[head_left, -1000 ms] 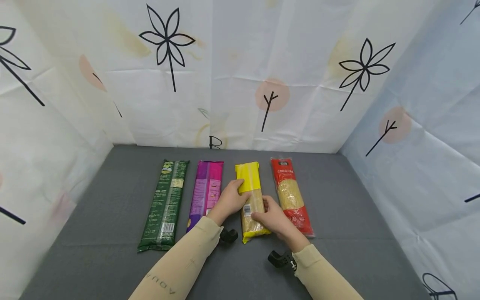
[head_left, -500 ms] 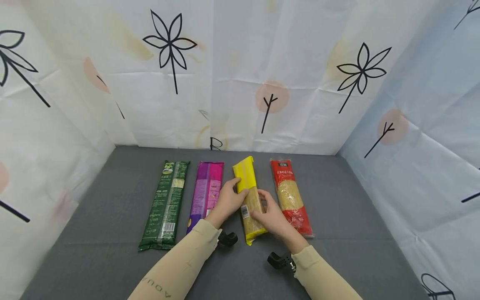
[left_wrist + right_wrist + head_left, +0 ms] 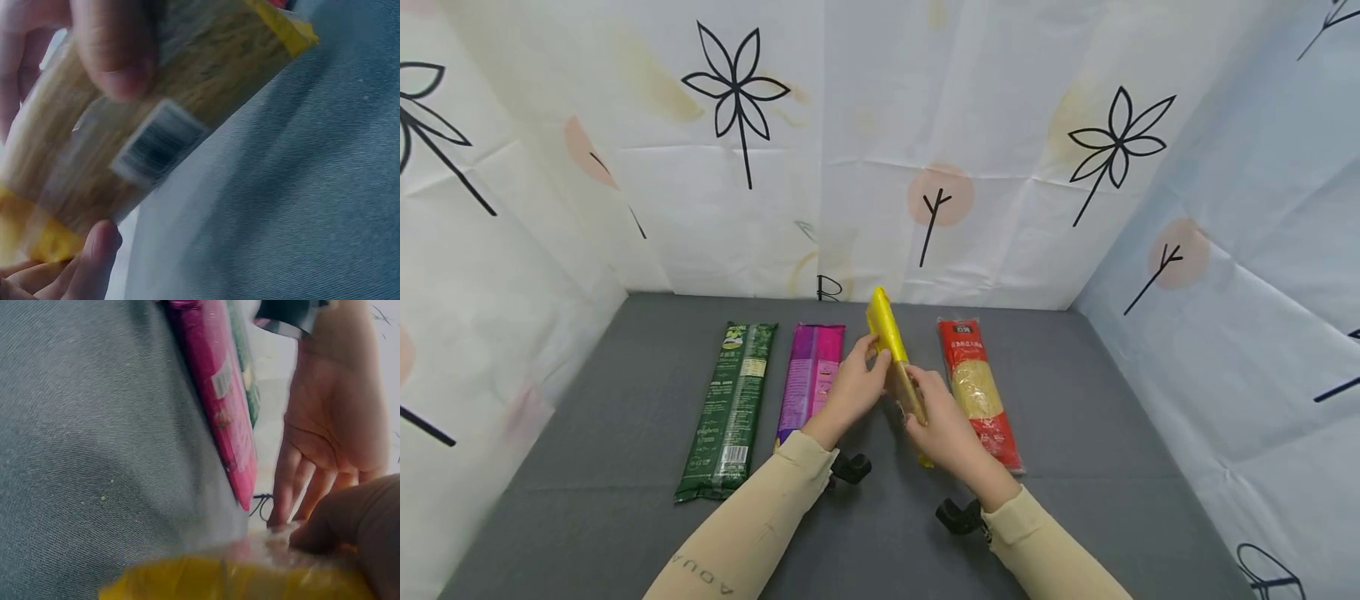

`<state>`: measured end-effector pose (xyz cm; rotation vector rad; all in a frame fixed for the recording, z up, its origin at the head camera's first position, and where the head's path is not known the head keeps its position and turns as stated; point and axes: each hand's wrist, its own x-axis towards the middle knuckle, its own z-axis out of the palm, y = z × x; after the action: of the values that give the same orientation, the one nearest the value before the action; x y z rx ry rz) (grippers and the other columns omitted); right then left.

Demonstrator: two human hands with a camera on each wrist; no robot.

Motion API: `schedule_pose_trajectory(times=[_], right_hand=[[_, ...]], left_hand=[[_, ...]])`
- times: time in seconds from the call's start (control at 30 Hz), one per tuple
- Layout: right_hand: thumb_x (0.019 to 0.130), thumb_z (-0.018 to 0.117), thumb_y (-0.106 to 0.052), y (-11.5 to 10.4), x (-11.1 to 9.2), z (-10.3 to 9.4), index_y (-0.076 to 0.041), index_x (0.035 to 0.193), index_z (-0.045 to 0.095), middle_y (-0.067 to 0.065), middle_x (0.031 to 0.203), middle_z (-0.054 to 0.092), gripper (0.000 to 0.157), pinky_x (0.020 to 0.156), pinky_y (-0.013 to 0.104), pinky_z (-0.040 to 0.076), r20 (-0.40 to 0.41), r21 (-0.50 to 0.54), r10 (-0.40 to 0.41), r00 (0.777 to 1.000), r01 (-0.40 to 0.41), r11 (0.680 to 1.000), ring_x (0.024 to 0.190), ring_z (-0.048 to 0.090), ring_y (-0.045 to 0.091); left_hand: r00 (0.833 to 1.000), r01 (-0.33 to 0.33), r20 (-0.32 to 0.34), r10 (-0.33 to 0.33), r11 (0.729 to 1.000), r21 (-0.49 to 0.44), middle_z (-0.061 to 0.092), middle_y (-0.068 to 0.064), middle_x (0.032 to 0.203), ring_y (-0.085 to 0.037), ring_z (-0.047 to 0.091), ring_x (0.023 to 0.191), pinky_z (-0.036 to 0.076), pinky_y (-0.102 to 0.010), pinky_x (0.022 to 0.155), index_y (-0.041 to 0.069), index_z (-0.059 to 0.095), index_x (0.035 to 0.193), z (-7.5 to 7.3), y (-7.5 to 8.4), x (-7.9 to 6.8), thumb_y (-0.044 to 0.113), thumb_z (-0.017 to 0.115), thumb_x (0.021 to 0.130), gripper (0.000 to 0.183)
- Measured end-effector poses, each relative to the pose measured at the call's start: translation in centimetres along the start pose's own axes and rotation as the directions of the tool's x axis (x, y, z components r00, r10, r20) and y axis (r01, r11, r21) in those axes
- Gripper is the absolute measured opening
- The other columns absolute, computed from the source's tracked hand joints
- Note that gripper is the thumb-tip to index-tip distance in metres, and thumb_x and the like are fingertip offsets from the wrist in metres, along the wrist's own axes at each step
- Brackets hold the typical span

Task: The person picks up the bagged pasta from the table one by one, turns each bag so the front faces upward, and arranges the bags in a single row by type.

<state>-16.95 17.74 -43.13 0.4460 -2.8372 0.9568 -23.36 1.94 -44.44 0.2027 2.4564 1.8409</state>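
Note:
A yellow pack of dried pasta (image 3: 887,329) is tilted up on its edge in the middle, lifted off the table at its far end. My left hand (image 3: 853,387) grips its left side near the yellow band, thumb on the near face. Lower down, my right hand (image 3: 943,425) holds the right side with the thumb across the wrapper. In the left wrist view the pasta and a barcode (image 3: 160,142) show through the clear film. The right wrist view catches the pack's yellow end (image 3: 187,578) and my left palm behind it.
A purple-pink pack (image 3: 811,375) lies left of the hands, with a green pasta pack (image 3: 727,408) farther left. To the right is a red pasta pack (image 3: 977,387). All rest on the grey table (image 3: 625,467); patterned cloth walls (image 3: 880,125) enclose the back and sides.
The yellow pasta pack lay flat a second ago. Both hands have raised it and turned it on edge, its far end now higher and its face turned away from the head view.

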Motion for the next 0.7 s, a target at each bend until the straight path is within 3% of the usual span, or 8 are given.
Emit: schedule_pose_trajectory(times=[0.03, 0.1, 0.27, 0.33, 0.47, 0.7], right_hand=[[0.079, 0.072, 0.000, -0.2, 0.0, 0.1, -0.014, 0.145, 0.040, 0.005, 0.120, 0.051, 0.074, 0.081, 0.040, 0.053, -0.007, -0.061, -0.026, 1.000, 0.026, 0.998, 0.102, 0.056, 0.020], [0.077, 0.073, 0.002, -0.6, -0.2, 0.4, -0.012, 0.143, 0.041, 0.007, 0.118, 0.053, 0.075, 0.082, 0.041, 0.053, -0.029, -0.185, -0.100, 0.995, 0.093, 0.978, 0.100, 0.056, 0.024], [0.074, 0.076, 0.004, -1.4, -0.5, 1.1, -0.008, 0.139, 0.045, 0.010, 0.122, 0.054, 0.073, 0.074, 0.040, 0.056, -0.056, -0.425, -0.265, 0.963, 0.217, 0.879, 0.101, 0.056, 0.031], [0.075, 0.078, 0.001, -1.5, -0.6, 1.5, -0.008, 0.138, 0.046, 0.009, 0.123, 0.054, 0.072, 0.072, 0.040, 0.057, -0.057, -0.482, -0.296, 0.954, 0.233, 0.845, 0.103, 0.056, 0.031], [0.076, 0.081, -0.002, -1.5, -0.7, 2.2, -0.007, 0.138, 0.047, 0.009, 0.121, 0.054, 0.071, 0.076, 0.040, 0.056, -0.048, -0.538, -0.321, 0.946, 0.246, 0.806, 0.103, 0.055, 0.031], [0.080, 0.077, -0.004, -1.4, -0.9, 3.1, -0.008, 0.135, 0.051, 0.009, 0.115, 0.054, 0.061, 0.079, 0.043, 0.055, -0.079, -0.568, -0.341, 0.937, 0.238, 0.788, 0.102, 0.054, 0.033]], left_hand=[[1.000, 0.003, 0.013, -0.002, 0.999, -0.047, 0.051, -0.015, 0.140, -0.024, 0.069, 0.086, 0.058, -0.037, 0.068, 0.012, 0.035, 0.147, -0.1, 0.1, 0.0, 0.040, 0.047, 0.102, 0.055], [0.999, 0.015, 0.032, -0.010, 0.988, -0.154, 0.054, -0.019, 0.134, -0.026, 0.068, 0.089, 0.058, -0.039, 0.069, 0.008, 0.034, 0.144, -0.4, 0.2, 0.1, 0.040, 0.047, 0.102, 0.054], [0.999, 0.046, 0.038, -0.035, 0.937, -0.345, 0.055, -0.027, 0.124, -0.034, 0.067, 0.092, 0.058, -0.041, 0.070, 0.000, 0.030, 0.134, -0.7, 0.2, 0.4, 0.038, 0.053, 0.100, 0.055], [0.999, 0.051, 0.022, -0.046, 0.933, -0.356, 0.053, -0.027, 0.126, -0.034, 0.066, 0.098, 0.057, -0.040, 0.072, -0.001, 0.030, 0.133, -0.7, 0.0, 0.5, 0.035, 0.055, 0.099, 0.055], [0.996, 0.080, -0.007, -0.088, 0.935, -0.346, 0.054, -0.024, 0.127, -0.033, 0.062, 0.106, 0.057, -0.039, 0.076, 0.001, 0.030, 0.134, -0.8, -0.2, 0.3, 0.030, 0.059, 0.098, 0.055], [0.988, 0.137, -0.026, -0.153, 0.937, -0.322, 0.054, -0.020, 0.126, -0.030, 0.062, 0.104, 0.057, -0.038, 0.075, 0.004, 0.032, 0.136, -0.7, -0.4, 0.3, 0.026, 0.057, 0.098, 0.051]])
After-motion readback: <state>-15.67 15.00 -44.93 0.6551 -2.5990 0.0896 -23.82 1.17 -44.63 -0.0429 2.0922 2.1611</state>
